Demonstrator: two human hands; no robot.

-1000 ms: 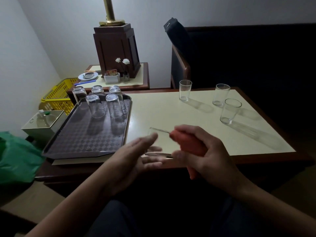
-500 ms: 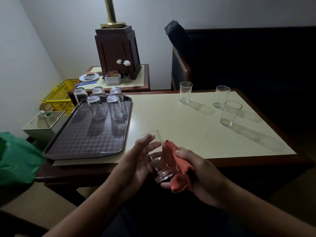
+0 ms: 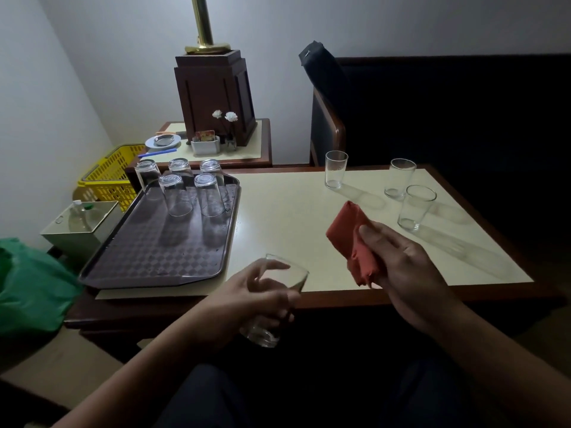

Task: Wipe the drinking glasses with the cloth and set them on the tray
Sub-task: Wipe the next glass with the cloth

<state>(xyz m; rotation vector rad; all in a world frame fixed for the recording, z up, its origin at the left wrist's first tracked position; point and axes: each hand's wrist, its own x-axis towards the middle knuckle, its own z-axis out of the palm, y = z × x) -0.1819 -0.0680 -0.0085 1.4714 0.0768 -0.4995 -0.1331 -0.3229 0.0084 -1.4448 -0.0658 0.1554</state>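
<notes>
My left hand [image 3: 247, 296] grips a clear drinking glass [image 3: 272, 316] upright at the table's near edge, mouth up. My right hand [image 3: 404, 261] holds a folded orange cloth [image 3: 349, 233] above the table, apart from that glass. Several wiped glasses [image 3: 177, 196] stand upside down at the far end of the dark purple tray [image 3: 148, 254] on the left. Three upright glasses wait on the table's right side: one at the back [image 3: 335, 174], one further right [image 3: 398, 179], one nearer [image 3: 415, 208].
A cream-topped table with a dark wood rim [image 3: 340, 296] holds everything. Behind it a side table [image 3: 247, 149] carries a wooden lamp base, a saucer and small flowers. A yellow basket [image 3: 108, 177], a box with a bottle [image 3: 82, 220] and a green bag [image 3: 31, 288] sit left.
The cloth has come out of the glass: my right hand lifted it up and to the right, while my left hand turned the glass upright and kept it at the table edge.
</notes>
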